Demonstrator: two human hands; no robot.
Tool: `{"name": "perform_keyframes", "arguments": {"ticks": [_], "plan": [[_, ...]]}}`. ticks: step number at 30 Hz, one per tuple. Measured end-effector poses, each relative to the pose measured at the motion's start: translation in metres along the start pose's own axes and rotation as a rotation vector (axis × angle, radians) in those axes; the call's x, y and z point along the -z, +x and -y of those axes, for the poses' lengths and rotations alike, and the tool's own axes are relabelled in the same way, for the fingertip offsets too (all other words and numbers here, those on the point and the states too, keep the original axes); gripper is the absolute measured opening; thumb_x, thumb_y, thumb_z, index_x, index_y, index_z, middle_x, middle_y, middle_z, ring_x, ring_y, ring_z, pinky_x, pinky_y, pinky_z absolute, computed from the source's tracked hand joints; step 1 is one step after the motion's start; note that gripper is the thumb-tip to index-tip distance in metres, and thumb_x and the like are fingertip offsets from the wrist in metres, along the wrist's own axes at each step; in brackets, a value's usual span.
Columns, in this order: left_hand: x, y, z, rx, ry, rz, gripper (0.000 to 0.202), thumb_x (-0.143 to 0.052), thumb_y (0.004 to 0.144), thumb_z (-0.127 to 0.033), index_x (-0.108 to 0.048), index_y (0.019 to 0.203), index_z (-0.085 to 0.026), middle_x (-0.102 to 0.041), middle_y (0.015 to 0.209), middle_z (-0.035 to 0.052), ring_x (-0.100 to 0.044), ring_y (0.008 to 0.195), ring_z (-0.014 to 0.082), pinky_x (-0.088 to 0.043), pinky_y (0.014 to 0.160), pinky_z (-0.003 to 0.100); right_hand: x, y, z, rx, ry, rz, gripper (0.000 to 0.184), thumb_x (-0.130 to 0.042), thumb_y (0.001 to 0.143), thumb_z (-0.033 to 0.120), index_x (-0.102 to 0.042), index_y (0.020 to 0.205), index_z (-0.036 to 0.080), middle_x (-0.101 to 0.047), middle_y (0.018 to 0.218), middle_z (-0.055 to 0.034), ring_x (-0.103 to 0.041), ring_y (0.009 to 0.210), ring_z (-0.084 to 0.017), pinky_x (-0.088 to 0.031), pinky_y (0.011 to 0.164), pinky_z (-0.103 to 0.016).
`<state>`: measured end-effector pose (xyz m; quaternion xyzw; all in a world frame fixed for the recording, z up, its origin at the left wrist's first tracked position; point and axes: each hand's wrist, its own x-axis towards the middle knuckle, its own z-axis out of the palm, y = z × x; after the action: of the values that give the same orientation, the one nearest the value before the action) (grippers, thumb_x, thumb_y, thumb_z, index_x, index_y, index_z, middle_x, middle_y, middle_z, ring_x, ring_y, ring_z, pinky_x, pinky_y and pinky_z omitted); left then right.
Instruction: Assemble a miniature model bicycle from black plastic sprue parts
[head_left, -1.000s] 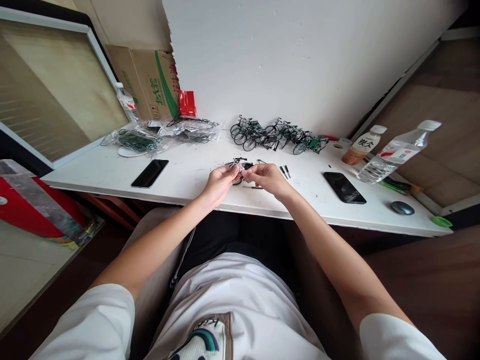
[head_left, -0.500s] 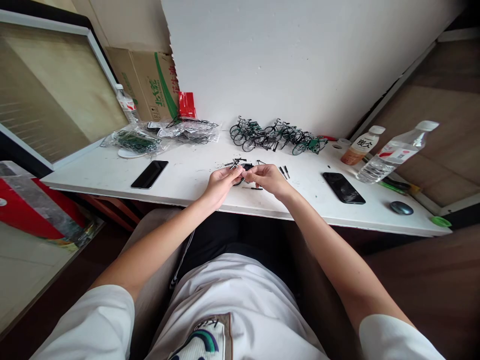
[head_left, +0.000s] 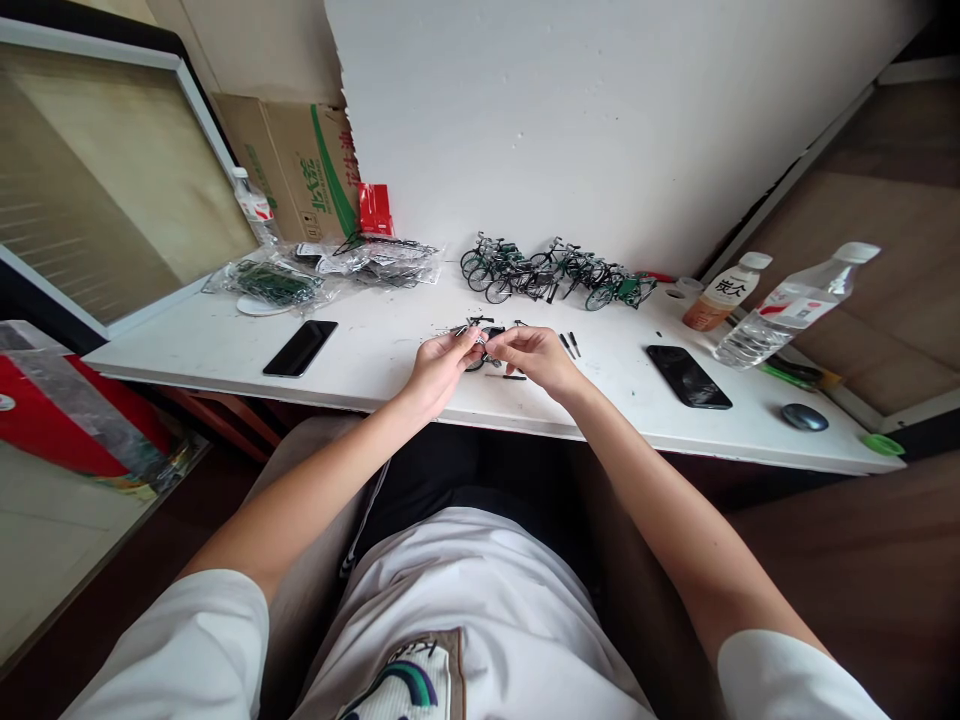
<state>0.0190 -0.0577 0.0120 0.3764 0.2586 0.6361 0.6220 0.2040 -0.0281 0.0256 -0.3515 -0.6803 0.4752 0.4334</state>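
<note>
Over the front middle of the table, my left hand (head_left: 439,370) pinches a small silvery part (head_left: 480,340) between thumb and forefinger. My right hand (head_left: 538,358) is closed in a pinch right beside it, its fingertips close to the same part; whatever they grip is too small to make out. Dark toy bicycle pieces, among them a thin round wheel (head_left: 475,366), show behind and below the fingers, partly hidden by them. Two short black sticks (head_left: 574,344) lie to the right of my right hand, and a black bar (head_left: 514,377) lies just under it.
Several assembled toy bicycles (head_left: 555,270) stand at the back. Plastic bags of parts (head_left: 277,282) lie back left, near a phone (head_left: 300,348). On the right are another phone (head_left: 688,377), a brown drink bottle (head_left: 726,290), a water bottle (head_left: 795,305) and a computer mouse (head_left: 804,417).
My fingertips have parted slightly, and the silvery part in my left hand shows more plainly. Both hands stay in nearly the same place.
</note>
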Motion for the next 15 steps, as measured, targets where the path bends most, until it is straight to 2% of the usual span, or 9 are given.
{"name": "perform_keyframes", "arguments": {"ticks": [15], "plan": [[0.0021, 0.0002, 0.0066, 0.041, -0.009, -0.021, 0.018, -0.089, 0.082, -0.029, -0.08, 0.084, -0.013, -0.075, 0.094, 0.0073, -0.068, 0.091, 0.0164, -0.05, 0.095, 0.032, -0.0055, -0.0017, 0.0011, -0.164, 0.017, -0.021, 0.039, -0.086, 0.076, 0.054, -0.075, 0.087, 0.018, -0.075, 0.089, -0.0059, -0.068, 0.083, -0.016, -0.055, 0.061, -0.022]]}}
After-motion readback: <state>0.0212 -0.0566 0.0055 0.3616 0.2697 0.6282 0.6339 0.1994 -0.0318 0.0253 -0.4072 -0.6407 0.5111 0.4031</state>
